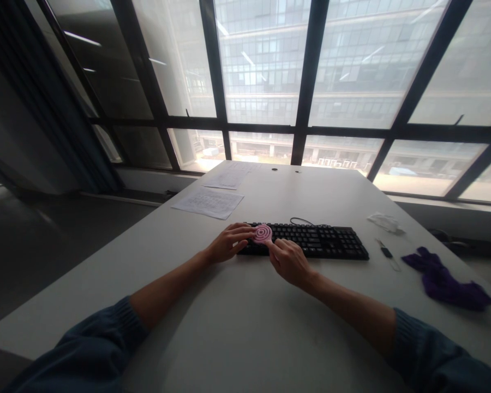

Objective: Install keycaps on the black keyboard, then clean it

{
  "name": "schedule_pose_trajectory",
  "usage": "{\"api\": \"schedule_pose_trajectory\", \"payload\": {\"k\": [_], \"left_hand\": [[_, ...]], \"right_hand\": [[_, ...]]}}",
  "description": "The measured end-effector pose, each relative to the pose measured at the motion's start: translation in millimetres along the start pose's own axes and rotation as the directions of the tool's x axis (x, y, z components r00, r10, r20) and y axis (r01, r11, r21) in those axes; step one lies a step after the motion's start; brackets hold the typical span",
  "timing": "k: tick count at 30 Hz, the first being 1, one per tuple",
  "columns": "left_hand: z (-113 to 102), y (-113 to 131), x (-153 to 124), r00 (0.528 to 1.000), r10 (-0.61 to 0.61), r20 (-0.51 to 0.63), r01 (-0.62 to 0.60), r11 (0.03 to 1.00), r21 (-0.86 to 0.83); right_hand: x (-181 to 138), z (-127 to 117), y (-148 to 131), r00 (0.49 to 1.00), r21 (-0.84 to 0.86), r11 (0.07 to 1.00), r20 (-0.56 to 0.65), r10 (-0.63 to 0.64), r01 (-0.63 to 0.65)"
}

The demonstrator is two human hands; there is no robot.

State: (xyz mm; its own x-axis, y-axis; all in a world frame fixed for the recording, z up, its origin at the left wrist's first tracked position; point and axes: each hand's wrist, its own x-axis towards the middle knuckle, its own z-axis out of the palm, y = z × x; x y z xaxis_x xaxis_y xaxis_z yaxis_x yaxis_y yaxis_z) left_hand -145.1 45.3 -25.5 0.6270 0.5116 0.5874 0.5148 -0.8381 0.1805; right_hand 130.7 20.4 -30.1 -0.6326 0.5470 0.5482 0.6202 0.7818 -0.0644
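Observation:
A black keyboard [311, 240] lies across the white table in front of me. Above its left end is a pink round-headed thing [262, 233] with concentric rings and a short handle, like a small hollow hairbrush. No bristles can be made out. My right hand [289, 262] is closed around the handle at the near side. My left hand [229, 241] has its fingers stretched out over the keyboard's left end, fingertips at the left rim of the pink head. Whether they press on it or on the keys I cannot tell. The hands cover the keyboard's left corner.
To the right lie a purple cloth [445, 279], a small dark item with a loop [387, 252] and a crumpled clear plastic bag [385, 222]. Printed papers [209, 203] lie at the back left. A cable [301, 220] curls behind the keyboard. Large windows [265, 60] stand beyond the table.

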Motion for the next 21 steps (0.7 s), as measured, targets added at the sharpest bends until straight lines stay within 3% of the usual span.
{"api": "schedule_pose_trajectory", "payload": {"k": [9,21], "left_hand": [[1,-1,0,1.0,-0.016,0.015,0.015,0.999,0.036],[-3,8,2,0.999,0.043,-0.016,-0.043,0.998,-0.041]], "right_hand": [[1,4,3,0.998,-0.036,0.998,0.027,0.056,-0.055],[-4,-6,-7,0.999,0.051,0.998,0.003,-0.043,0.043]]}}
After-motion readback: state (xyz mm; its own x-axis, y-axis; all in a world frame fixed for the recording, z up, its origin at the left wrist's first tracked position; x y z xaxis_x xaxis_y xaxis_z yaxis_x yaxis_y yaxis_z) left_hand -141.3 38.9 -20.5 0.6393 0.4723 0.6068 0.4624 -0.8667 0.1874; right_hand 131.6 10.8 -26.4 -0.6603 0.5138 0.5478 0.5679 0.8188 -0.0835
